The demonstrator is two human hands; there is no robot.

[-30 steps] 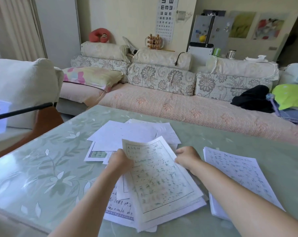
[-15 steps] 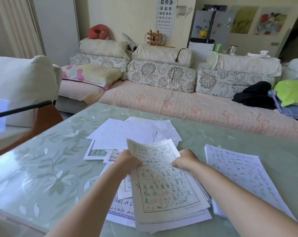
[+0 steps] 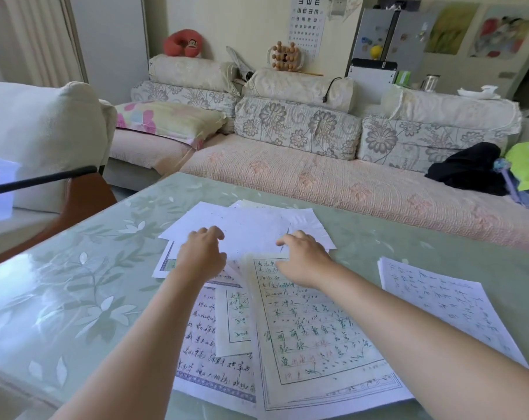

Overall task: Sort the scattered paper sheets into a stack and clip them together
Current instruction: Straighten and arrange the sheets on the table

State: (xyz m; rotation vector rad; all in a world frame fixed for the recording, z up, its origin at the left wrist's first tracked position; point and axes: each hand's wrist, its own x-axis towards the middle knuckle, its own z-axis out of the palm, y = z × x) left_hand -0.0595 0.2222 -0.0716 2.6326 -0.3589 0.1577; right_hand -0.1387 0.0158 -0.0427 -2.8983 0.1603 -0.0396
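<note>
On the green counter (image 3: pixel 75 298), both forearms are reaching forward. The left hand (image 3: pixel 201 257) and right hand (image 3: pixel 304 257) are lying palm-down over the blank sheets (image 3: pixel 251 228), fingers loosely bent and holding nothing. Handwritten sheets (image 3: pixel 311 328) are lying under the wrists, their script unreadable. A separate stack (image 3: pixel 445 304) is sitting to the right.

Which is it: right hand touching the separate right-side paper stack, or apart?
Apart. Head view shows bare table between the right hand and the stack.

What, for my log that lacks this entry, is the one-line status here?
left hand: on blank sheets, gripping nothing | right hand: over blank sheets | written sheet: flat on pile | side stack: apart, right | clip: unseen
</note>
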